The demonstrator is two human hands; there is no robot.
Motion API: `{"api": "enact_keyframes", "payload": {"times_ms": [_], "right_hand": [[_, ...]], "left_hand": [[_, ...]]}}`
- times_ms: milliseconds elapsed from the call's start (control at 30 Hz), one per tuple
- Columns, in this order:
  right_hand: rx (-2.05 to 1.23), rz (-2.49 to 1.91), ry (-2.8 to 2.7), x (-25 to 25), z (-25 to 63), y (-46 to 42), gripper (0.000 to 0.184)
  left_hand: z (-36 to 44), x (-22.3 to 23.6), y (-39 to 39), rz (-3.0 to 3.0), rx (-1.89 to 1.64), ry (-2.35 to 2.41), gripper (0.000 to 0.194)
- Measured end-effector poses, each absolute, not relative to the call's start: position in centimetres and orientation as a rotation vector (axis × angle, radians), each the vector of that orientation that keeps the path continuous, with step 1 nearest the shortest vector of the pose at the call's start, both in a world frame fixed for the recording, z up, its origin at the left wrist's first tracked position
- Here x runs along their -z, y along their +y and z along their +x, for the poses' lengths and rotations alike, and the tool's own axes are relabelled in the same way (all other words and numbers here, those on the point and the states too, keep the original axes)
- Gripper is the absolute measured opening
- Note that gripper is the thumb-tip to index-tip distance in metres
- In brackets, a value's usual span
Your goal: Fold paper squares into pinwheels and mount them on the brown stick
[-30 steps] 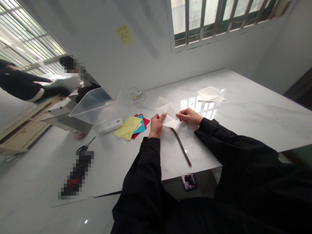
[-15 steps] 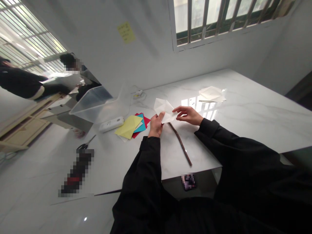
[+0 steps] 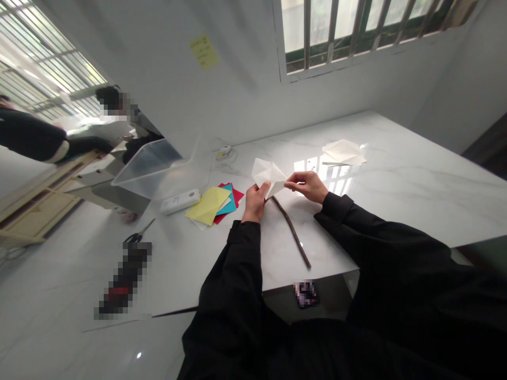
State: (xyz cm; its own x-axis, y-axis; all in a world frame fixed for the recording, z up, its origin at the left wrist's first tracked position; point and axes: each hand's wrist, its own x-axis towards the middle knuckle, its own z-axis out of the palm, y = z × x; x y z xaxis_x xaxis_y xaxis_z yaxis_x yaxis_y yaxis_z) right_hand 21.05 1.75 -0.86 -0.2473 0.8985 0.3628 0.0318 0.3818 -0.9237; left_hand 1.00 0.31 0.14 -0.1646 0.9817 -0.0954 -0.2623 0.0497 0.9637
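A white folded sheet of paper (image 3: 269,173) is held up over the table between both hands. My left hand (image 3: 255,202) is closed on its lower left part, thumb on top. With thumb and fingers pinched, my right hand (image 3: 309,186) grips the paper's right corner. Below the paper a thin brown stick (image 3: 292,229) lies on the table, its far end close to my left hand. To the left are colored paper sheets (image 3: 209,205) in yellow, blue and red, overlapping each other.
White folded papers (image 3: 344,152) lie at the back right of the marble table (image 3: 415,184). On the left are a white power strip (image 3: 181,201), a clear plastic bin (image 3: 158,163), scissors (image 3: 138,233) and a blurred dark item (image 3: 124,279). Two people sit beyond, far left.
My right fingers have closed on the paper's right corner, and the paper looks more folded and pointed there. My left hand keeps its hold.
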Motion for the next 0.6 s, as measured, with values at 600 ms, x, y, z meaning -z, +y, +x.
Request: {"api": "enact_keyframes", "payload": {"times_ms": [600], "right_hand": [[-1.361,-0.885,-1.246,0.66,20.21,1.36,0.065]], "left_hand": [[1.91,0.70,0.31,0.989,-1.368,0.993,0.052]]}}
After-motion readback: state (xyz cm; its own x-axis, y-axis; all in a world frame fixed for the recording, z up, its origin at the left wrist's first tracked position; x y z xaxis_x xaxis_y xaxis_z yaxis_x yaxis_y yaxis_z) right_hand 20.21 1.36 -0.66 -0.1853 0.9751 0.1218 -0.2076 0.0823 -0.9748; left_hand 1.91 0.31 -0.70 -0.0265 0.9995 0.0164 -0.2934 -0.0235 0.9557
